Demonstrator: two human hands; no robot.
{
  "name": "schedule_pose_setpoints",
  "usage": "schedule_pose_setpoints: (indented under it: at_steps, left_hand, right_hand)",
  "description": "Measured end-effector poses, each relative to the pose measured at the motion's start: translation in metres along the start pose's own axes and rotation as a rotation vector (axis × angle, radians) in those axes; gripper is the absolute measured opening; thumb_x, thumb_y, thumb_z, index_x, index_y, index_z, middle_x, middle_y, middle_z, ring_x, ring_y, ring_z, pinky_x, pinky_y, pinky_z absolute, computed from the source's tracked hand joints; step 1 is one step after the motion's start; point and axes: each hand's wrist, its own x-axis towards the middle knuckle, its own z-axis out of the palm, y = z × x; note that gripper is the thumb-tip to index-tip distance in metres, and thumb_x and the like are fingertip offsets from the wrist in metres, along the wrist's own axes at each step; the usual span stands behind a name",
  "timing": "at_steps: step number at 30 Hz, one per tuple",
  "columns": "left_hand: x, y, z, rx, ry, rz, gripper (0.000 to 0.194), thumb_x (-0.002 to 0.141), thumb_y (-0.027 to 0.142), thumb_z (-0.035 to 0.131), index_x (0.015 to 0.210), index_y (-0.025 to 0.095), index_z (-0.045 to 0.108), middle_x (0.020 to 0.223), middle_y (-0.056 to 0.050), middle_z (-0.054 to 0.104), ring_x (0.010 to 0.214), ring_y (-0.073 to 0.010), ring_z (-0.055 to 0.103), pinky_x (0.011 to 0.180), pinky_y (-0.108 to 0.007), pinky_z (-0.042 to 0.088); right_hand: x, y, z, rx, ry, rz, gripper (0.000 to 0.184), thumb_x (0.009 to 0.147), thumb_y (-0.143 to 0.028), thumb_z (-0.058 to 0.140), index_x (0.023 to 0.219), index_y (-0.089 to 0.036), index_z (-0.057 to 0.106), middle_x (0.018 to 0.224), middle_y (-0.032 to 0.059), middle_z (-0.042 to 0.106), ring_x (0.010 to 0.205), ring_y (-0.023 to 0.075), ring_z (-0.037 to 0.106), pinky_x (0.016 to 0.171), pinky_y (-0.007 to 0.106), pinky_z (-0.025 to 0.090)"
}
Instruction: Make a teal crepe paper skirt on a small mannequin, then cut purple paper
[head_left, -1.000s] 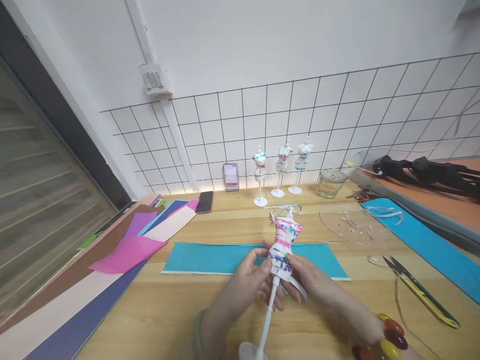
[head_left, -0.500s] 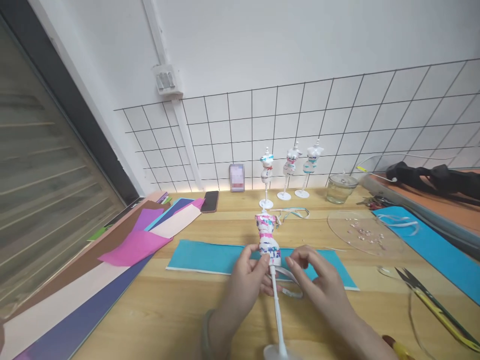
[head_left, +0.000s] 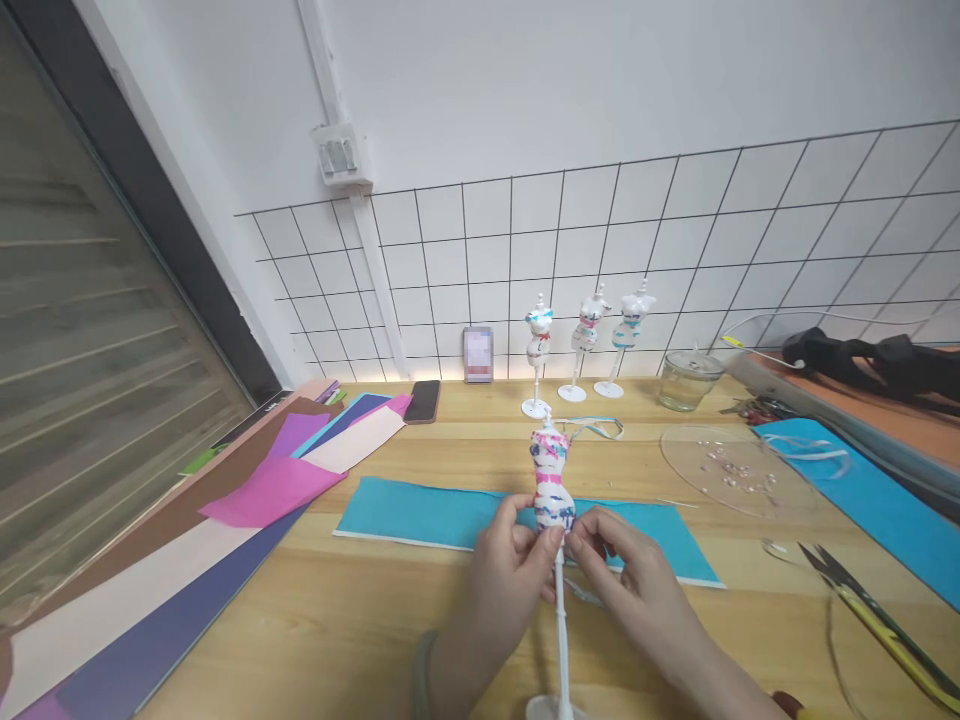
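A small white dress-form mannequin (head_left: 551,475), marked with pink, blue and purple patches, stands on a thin stem in front of me. My left hand (head_left: 514,560) grips it at the hips, thumb in front and fingers behind. At the hip's right side, my right hand (head_left: 630,565) has thumb and forefinger pinched against the lower edge; what is between them is hidden. A narrow pale ribbon (head_left: 583,592) hangs below, between the hands. Under both hands lies a strip of blue fabric (head_left: 416,512) on the wooden table (head_left: 337,620).
Three similar mannequins (head_left: 538,345) stand at the back, near a phone (head_left: 478,355) and a glass of liquid (head_left: 686,380). Coloured sheets (head_left: 277,495) lie left. On the right are a clear plate with beads (head_left: 731,465), yellow-handled snips (head_left: 877,620) and another blue strip (head_left: 870,500).
The mannequin has turned slightly and sits a little further right in view. My right fingers have closed in from beside it to its hip; less ribbon shows now.
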Motion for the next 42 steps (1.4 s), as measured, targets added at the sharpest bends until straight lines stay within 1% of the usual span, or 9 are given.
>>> schedule_pose_setpoints:
  at_steps: [4, 8, 21, 26, 33, 42]
  left_hand:
    - [-0.0014, 0.0008, 0.0008, 0.017, 0.007, -0.006, 0.039, 0.078, 0.043, 0.052, 0.106, 0.017, 0.043, 0.068, -0.001, 0.062, 0.052, -0.0134, 0.061, 0.046, -0.023, 0.049]
    - [-0.0014, 0.0013, 0.0008, 0.013, 0.008, 0.001, 0.038, 0.079, 0.042, 0.052, 0.106, 0.017, 0.042, 0.069, -0.001, 0.062, 0.052, -0.0129, 0.060, 0.046, -0.023, 0.049]
    - [-0.0013, 0.0017, 0.0006, 0.001, 0.006, 0.009, 0.038, 0.079, 0.042, 0.052, 0.106, 0.016, 0.043, 0.066, 0.000, 0.062, 0.051, -0.0128, 0.060, 0.044, -0.021, 0.047]
    - [-0.0004, 0.0000, 0.0004, -0.019, 0.002, 0.010, 0.038, 0.079, 0.042, 0.052, 0.106, 0.017, 0.042, 0.071, -0.002, 0.064, 0.051, -0.0125, 0.061, 0.043, -0.020, 0.047]
    - [0.0008, -0.0020, 0.0005, -0.025, 0.005, 0.016, 0.037, 0.079, 0.042, 0.052, 0.105, 0.017, 0.042, 0.066, 0.000, 0.061, 0.050, -0.0123, 0.061, 0.043, -0.019, 0.047]
    - [0.0012, -0.0031, -0.0001, -0.029, 0.005, 0.015, 0.037, 0.079, 0.042, 0.052, 0.105, 0.018, 0.042, 0.068, 0.000, 0.062, 0.050, -0.0127, 0.061, 0.043, -0.020, 0.047]
  right_hand:
    - [-0.0006, -0.0012, -0.0002, 0.010, 0.004, 0.015, 0.027, 0.087, -0.034, 0.036, 0.065, -0.021, 0.044, 0.063, 0.0003, 0.048, 0.060, 0.0147, 0.044, 0.054, 0.025, 0.038]
    - [-0.0006, 0.0003, 0.0004, 0.023, -0.013, 0.014, 0.027, 0.087, -0.035, 0.036, 0.066, -0.021, 0.045, 0.065, 0.0007, 0.049, 0.062, 0.0151, 0.045, 0.055, 0.025, 0.038]
    - [-0.0002, 0.0026, 0.0013, 0.077, -0.031, 0.033, 0.026, 0.086, -0.037, 0.039, 0.068, -0.021, 0.046, 0.066, -0.0001, 0.049, 0.062, 0.0146, 0.044, 0.058, 0.026, 0.037]
    - [0.0005, 0.0049, 0.0024, 0.104, -0.054, 0.056, 0.025, 0.087, -0.035, 0.038, 0.069, -0.020, 0.046, 0.068, -0.0001, 0.050, 0.064, 0.0147, 0.045, 0.059, 0.026, 0.037]
    - [0.0004, 0.0061, 0.0022, 0.136, -0.058, 0.068, 0.027, 0.087, -0.037, 0.038, 0.068, -0.020, 0.046, 0.068, -0.0004, 0.050, 0.065, 0.0148, 0.046, 0.060, 0.027, 0.037]
    - [0.0014, 0.0037, 0.0027, 0.153, -0.069, 0.083, 0.026, 0.087, -0.036, 0.038, 0.068, -0.020, 0.046, 0.068, -0.0003, 0.051, 0.066, 0.0151, 0.047, 0.061, 0.027, 0.037]
